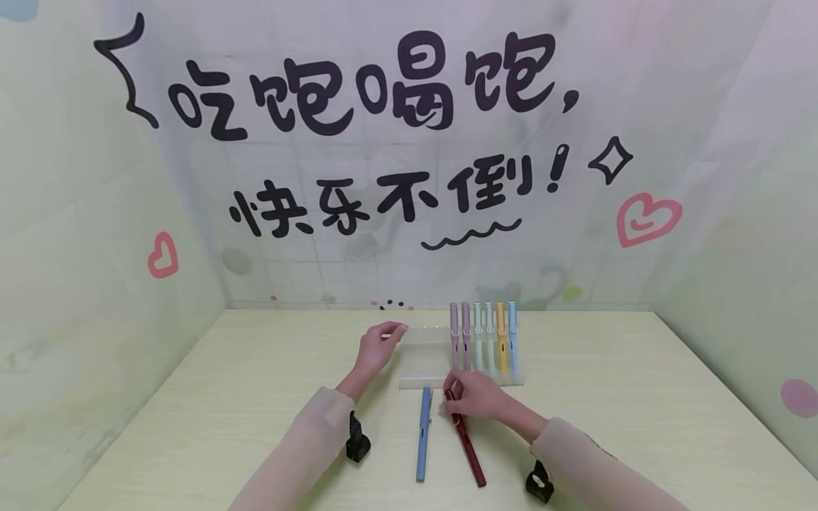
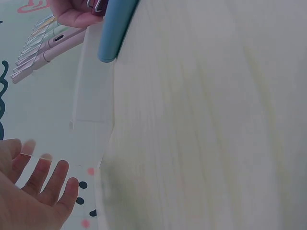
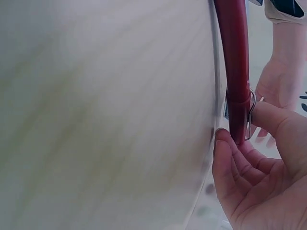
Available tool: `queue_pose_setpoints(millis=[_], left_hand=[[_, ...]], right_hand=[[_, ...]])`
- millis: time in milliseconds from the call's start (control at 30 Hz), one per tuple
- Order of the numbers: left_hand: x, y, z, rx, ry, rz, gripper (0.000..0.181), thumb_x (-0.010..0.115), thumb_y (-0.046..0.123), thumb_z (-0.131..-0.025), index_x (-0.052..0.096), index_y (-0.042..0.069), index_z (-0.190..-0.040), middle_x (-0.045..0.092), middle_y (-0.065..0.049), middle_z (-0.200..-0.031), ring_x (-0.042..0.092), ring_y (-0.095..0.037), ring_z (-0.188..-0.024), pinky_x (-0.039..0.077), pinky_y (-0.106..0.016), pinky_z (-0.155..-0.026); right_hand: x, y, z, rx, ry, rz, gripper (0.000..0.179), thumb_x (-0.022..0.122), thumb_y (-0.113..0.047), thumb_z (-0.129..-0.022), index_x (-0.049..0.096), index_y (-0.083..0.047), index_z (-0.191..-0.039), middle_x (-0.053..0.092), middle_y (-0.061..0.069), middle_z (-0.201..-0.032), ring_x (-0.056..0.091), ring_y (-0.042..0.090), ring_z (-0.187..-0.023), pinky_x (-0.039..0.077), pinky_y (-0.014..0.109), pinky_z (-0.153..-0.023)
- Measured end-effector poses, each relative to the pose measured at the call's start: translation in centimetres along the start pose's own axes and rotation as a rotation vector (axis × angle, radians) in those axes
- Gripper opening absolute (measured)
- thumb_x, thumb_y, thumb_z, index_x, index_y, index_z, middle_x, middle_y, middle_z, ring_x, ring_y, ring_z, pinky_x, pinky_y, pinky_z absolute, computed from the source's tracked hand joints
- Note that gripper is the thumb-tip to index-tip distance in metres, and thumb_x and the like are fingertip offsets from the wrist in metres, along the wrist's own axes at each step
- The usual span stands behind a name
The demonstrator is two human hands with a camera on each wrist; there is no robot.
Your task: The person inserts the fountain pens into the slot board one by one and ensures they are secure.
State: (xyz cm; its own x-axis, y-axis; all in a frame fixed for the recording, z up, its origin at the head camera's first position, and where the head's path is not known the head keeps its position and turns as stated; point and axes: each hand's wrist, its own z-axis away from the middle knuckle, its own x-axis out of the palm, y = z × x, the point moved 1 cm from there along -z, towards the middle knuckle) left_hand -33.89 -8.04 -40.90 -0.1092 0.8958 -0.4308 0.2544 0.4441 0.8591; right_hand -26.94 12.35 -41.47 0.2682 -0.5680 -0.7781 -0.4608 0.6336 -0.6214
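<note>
A clear plastic pen stand (image 1: 424,358) stands toward the back of the table. At its upper left corner my left hand (image 1: 380,346) pinches the edge, and in the left wrist view the fingers (image 2: 50,184) show around the transparent panel. My right hand (image 1: 476,396) holds a dark red fountain pen (image 1: 469,451) by its capped end, the thumb near the metal clip in the right wrist view. The pen's other end points toward the table's front. Left of it lies a blue fountain pen (image 1: 423,436), clip facing right.
Several pens fill the stand's right part upright: purple pens (image 1: 454,333), pale green pens (image 1: 478,337), a yellow pen (image 1: 501,341) and a light blue pen (image 1: 513,337). Behind the table (image 1: 607,397) hangs a printed cloth (image 1: 396,277) with large black characters.
</note>
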Motion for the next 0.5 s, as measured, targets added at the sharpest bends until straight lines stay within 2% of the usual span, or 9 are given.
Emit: queue_pose_setpoints(millis=[300,500], left_hand=[[0.1,-0.1,0.0,-0.003,0.002,0.005,0.028,0.054,0.027,-0.089,0.065,0.004,-0.101,0.062,-0.009,-0.094,0.06,-0.024,-0.085,0.049,-0.033,-0.07],[0.1,-0.2,-0.1,0.006,0.004,-0.001,0.028,0.053,0.026,-0.089,0.064,0.003,-0.101,0.062,-0.009,-0.094,0.059,-0.024,-0.086,0.049,-0.033,-0.071]], right_hand=[[-0.4,0.6,-0.1,-0.01,0.043,-0.091,0.016,0.066,-0.014,-0.079,0.055,-0.006,-0.088,0.054,-0.003,-0.068,0.05,0.009,-0.058,0.043,0.023,-0.05],[-1.1,0.8,-0.2,0.003,0.034,-0.212,0.011,0.062,-0.011,-0.082,0.056,-0.004,-0.089,0.057,0.001,-0.069,0.055,0.018,-0.057,0.047,0.029,-0.048]])
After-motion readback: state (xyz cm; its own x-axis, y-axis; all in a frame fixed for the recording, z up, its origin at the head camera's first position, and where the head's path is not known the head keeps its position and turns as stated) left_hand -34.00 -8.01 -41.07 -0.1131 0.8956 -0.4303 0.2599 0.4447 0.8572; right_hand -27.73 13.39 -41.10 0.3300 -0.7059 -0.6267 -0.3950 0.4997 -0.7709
